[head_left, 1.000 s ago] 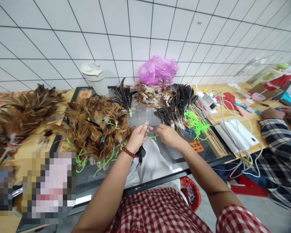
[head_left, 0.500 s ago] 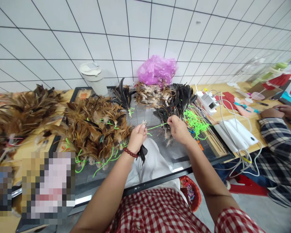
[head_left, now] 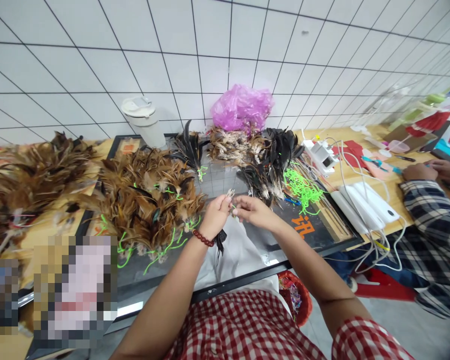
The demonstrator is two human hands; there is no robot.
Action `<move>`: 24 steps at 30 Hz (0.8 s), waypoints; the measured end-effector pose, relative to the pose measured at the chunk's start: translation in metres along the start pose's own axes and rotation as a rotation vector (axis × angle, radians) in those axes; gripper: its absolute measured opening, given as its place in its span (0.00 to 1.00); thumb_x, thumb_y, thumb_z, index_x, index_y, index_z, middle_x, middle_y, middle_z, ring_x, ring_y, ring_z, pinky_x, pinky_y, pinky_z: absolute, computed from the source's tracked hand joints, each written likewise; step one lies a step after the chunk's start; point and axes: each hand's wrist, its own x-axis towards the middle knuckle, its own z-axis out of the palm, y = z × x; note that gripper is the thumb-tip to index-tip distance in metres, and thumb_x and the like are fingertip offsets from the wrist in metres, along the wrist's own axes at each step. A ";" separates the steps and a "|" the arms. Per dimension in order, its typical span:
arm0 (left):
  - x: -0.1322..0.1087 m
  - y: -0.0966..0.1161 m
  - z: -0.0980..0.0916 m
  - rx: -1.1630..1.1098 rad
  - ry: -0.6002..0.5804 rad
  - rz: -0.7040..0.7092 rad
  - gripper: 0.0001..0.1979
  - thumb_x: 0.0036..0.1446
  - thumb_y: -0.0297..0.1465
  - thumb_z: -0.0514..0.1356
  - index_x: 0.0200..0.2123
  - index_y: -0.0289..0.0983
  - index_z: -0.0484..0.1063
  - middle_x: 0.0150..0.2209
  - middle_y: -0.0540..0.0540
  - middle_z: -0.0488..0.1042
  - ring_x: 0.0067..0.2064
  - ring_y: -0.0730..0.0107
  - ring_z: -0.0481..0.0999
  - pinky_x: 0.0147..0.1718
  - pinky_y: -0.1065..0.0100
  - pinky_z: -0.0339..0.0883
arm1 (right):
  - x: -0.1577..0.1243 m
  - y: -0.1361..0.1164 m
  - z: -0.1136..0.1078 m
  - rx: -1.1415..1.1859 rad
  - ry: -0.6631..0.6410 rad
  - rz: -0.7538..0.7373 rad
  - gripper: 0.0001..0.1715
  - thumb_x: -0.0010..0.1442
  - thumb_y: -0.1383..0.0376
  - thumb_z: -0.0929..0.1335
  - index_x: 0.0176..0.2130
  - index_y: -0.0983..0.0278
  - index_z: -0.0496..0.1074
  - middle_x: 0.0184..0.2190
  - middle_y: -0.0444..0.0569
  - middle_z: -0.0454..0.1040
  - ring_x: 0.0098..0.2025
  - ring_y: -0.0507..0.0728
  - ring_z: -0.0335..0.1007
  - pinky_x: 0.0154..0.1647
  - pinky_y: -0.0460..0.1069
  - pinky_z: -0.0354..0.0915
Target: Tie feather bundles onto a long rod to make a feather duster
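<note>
My left hand (head_left: pixel 216 216) is closed around a bundle of feathers (head_left: pixel 220 241); its pale quill ends poke out above the fingers and dark tips hang below the wrist. Close against it, my right hand (head_left: pixel 253 211) pinches a short bit of bright green string (head_left: pixel 234 208) at the quills. Most of that string is hidden by the fingers. To the left lies a large heap of brown feather bunches (head_left: pixel 146 190), several with green string ends. Black feathers (head_left: pixel 281 150) and pale-quilled feathers (head_left: pixel 228 145) lie behind my hands, and a tangle of green strings (head_left: pixel 303 190) sits to their right.
A white lidded cup (head_left: pixel 144 120) and a pink plastic bag (head_left: pixel 242 107) stand by the tiled wall. White power banks (head_left: pixel 365 207) with cables lie at right, near another person's plaid sleeve (head_left: pixel 427 210). A red basket (head_left: pixel 300 300) is below the table edge.
My right hand has come in toward the left one, and the green string stretched between them is now mostly out of sight. The left hand still grips the feathers.
</note>
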 end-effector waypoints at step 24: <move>-0.006 0.008 0.004 -0.056 -0.211 -0.045 0.16 0.56 0.42 0.55 0.25 0.36 0.64 0.20 0.53 0.60 0.19 0.79 0.53 0.19 0.74 0.45 | 0.007 -0.012 -0.039 -0.763 -0.051 -0.313 0.10 0.59 0.71 0.62 0.30 0.66 0.72 0.25 0.44 0.70 0.28 0.50 0.63 0.33 0.45 0.56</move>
